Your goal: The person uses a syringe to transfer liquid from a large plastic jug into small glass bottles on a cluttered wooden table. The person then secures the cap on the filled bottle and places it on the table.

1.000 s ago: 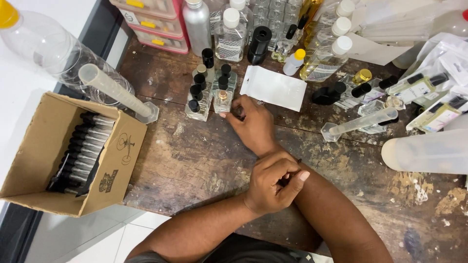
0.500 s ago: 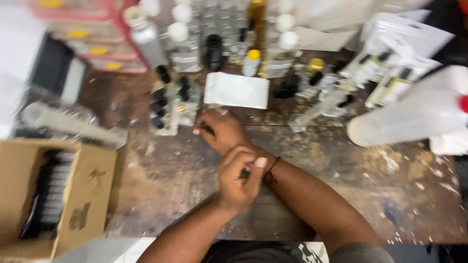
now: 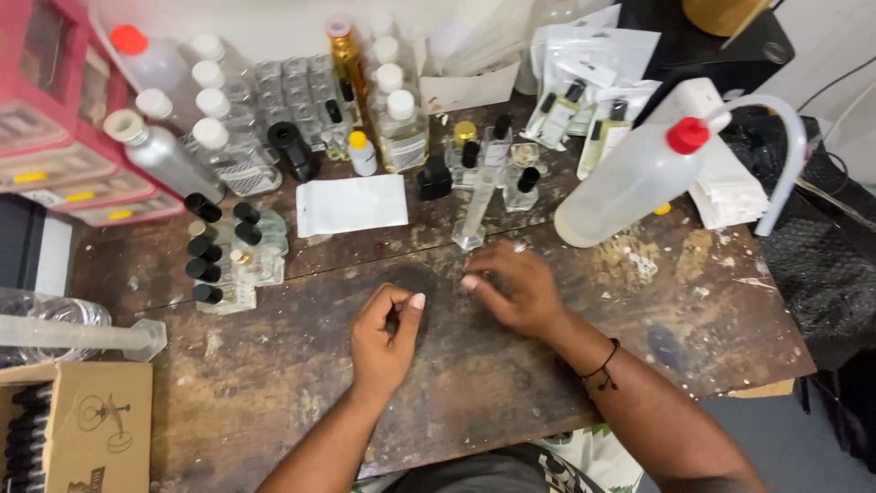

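Graduated cylinder (image 3: 478, 203), a slim clear tube on a flared foot, stands upright at twelve o'clock from the right hand (image 3: 513, 290), close but not touching, likely kept where a short reach gets it.

The wooden table (image 3: 274, 383) is the biggest thing here, dark, scarred and flecked with pale residue. At two o'clock from the hands lies a large translucent squeeze bottle (image 3: 630, 178) on its side, red-capped, with a bent spout arching over; tipped like that it looks set aside rather than in use. At eight o'clock a cardboard box (image 3: 96, 424) holds rows of dark-capped vials. A flat white pouch (image 3: 351, 204) lies at eleven o'clock, and left of it small square glass bottles (image 3: 228, 256) with black caps huddle together, seemingly sorted as a batch.

The hands rest apart on the bare wood. The left hand (image 3: 388, 333) is loosely curled, thumb against forefinger; whether it pinches anything I cannot tell. The right hand lies palm down, fingers spread, holding nothing visible.
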